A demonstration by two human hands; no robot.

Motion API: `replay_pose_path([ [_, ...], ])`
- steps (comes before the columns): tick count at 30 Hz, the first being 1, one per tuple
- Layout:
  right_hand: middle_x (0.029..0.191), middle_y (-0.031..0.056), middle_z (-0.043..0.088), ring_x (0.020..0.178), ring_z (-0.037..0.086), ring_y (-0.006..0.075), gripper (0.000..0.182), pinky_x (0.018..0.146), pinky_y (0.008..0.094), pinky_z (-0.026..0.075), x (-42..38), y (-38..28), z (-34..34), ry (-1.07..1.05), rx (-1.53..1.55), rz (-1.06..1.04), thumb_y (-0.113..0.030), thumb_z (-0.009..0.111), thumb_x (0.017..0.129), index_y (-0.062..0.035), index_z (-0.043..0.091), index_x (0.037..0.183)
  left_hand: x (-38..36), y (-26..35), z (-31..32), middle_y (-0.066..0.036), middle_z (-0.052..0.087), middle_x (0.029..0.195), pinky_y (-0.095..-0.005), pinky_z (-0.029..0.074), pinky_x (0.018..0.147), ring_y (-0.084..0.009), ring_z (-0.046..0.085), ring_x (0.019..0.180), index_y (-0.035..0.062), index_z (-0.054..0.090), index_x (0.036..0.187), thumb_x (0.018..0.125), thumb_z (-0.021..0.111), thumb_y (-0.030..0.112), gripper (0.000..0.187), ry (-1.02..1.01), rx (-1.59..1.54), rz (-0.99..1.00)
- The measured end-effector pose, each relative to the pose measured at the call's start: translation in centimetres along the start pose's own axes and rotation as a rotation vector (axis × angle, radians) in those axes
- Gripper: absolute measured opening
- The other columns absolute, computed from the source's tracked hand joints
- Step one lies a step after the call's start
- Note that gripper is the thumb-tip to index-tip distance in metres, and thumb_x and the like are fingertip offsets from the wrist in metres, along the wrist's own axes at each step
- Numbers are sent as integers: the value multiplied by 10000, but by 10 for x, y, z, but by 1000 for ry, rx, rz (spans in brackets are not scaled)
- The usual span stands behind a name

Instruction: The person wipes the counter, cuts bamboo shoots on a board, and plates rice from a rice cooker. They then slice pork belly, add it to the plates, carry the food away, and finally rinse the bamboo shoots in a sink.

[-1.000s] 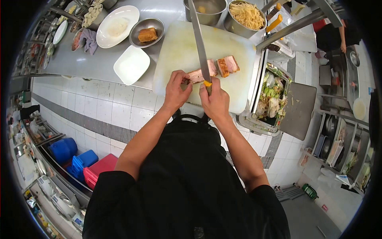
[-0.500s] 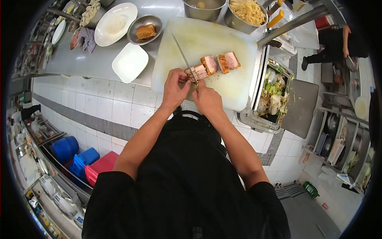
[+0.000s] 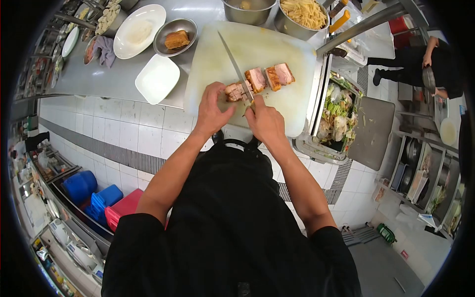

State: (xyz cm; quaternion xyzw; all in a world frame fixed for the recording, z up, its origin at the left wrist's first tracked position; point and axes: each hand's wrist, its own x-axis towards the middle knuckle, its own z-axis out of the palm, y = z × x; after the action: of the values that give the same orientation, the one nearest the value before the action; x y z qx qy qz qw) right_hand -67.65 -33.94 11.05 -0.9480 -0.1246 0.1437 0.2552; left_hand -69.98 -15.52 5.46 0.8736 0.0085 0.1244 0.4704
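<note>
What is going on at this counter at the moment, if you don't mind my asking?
A person in black is cutting meat on a cutting board. The right hand holds a knife, its blade at the small pieces; the left hand curves beside them. Larger chunks lie to the right, and a white dish stands left of the board.

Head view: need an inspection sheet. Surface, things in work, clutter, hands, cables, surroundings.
Surface: stained, pale cutting board on a steel counter.
Job's things: knife, blade crossing the meat pieces in view.
Clutter: square white dish, steel bowl and oval plate, all left of the board.
Left hand: open beside the meat; contact unclear.
Right hand: closed on the knife.
Cables: nothing seen.
Surroundings: container of vegetable pieces right of the board; another person beyond.
</note>
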Motion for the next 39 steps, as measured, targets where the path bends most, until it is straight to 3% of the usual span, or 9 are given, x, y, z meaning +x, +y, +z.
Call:
replay_pose_path([
  [3,685,239,655,674,661,452,298,626,542,505,-9,-2,-17,50,117,41,-273,578,944,-21,526,1092,21,20,4,-126,580,1231,-446,420,994,-310,556,1137,84,459,1408,710,832,220,803,62,367,254],
  [7,688,226,662,663,658,453,285,619,531,502,-16,14,-26,127,195,97,-264,572,948,-25,526,1096,41,11,29,-126,603,1236,-453,380,1018,-293,551,1152,85,422,1470,737,807,308,858,-198,433,200],
  [17,688,246,651,673,641,478,304,630,548,487,-29,39,-31,136,251,132,-273,562,951,-13,514,1101,54,53,9,-134,612,1205,-490,353,1032,-335,548,1145,59,467,1437,706,820,373,871,-55,520,221],
  [22,705,280,649,705,644,492,323,669,587,487,-13,49,-19,43,163,135,-300,544,954,-16,514,1106,104,81,27,-115,554,1345,-460,351,1042,-314,519,1230,96,582,1332,793,752,377,631,-666,744,-128],
  [23,705,280,649,705,644,492,323,669,587,487,-12,53,-20,47,166,138,-300,544,954,-16,514,1106,104,69,28,-115,554,1345,-460,351,1042,-314,519,1230,96,582,1332,793,752,377,631,-668,747,-123],
  [25,708,280,652,698,650,485,313,667,582,497,-15,59,-20,119,93,174,-288,552,949,-17,515,1101,94,34,21,-86,585,1289,-448,378,991,-286,525,1223,136,637,1273,817,725,290,489,-685,548,407],
  [28,704,265,657,677,652,474,302,642,567,502,-27,45,-30,118,154,138,-269,554,947,-9,516,1097,81,28,7,-56,633,1140,-450,383,913,-253,556,1106,135,697,1136,822,663,156,316,-405,362,537],
  [31,698,244,664,654,656,456,299,617,552,508,-27,26,-17,74,136,63,-245,558,944,9,517,1097,60,49,-9,-51,628,1081,-434,382,904,-243,547,1083,112,716,1059,772,695,160,292,-328,549,184],
  [39,652,242,636,619,639,458,267,583,553,491,-25,14,8,137,144,66,-226,564,954,11,493,1056,45,54,2,-47,616,1077,-416,373,886,-248,539,1058,95,739,979,729,761,209,276,-341,704,211],
])
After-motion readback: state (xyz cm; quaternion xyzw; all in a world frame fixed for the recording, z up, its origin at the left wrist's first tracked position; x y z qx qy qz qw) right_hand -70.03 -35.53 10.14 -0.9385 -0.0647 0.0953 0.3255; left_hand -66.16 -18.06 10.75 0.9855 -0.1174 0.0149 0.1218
